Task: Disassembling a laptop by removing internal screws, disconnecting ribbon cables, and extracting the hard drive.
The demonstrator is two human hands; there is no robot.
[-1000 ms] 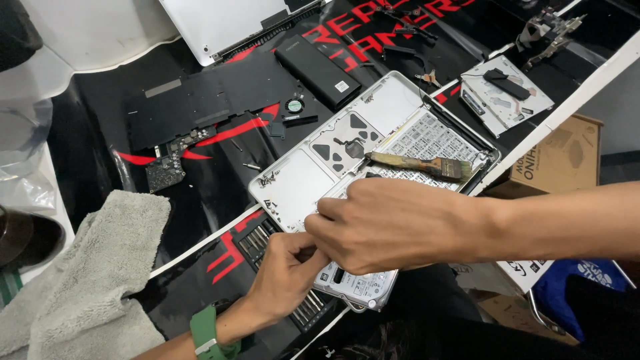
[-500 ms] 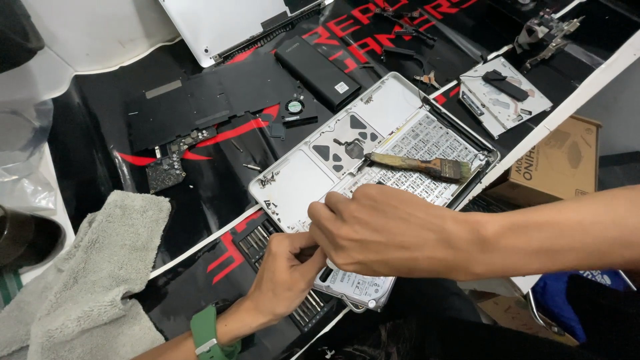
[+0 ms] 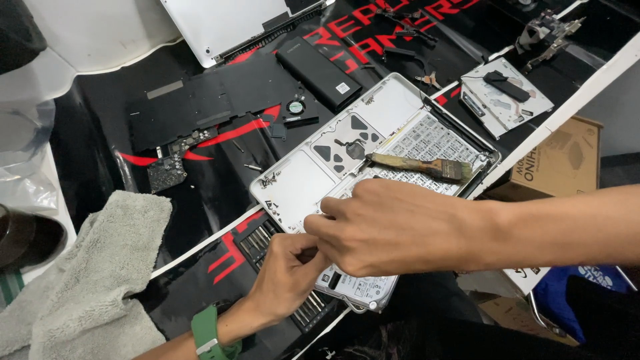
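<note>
Head view shows me mid-disassembly: both hands, left hand [image 3: 287, 277] and right hand [image 3: 393, 227], pinch fingers closed on something small I cannot make out at the open laptop case [image 3: 300, 187], lower centre, so the next move calls for a steady, careful lift.

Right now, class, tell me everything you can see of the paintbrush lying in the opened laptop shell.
The paintbrush is small and flat, with a worn, paint-stained wooden handle, a dull band, and short dark bristles at its right end. It lies flat and slightly slanted on the underside of the keyboard inside the silver laptop shell, just beyond the right hand. No hand touches it.
</note>
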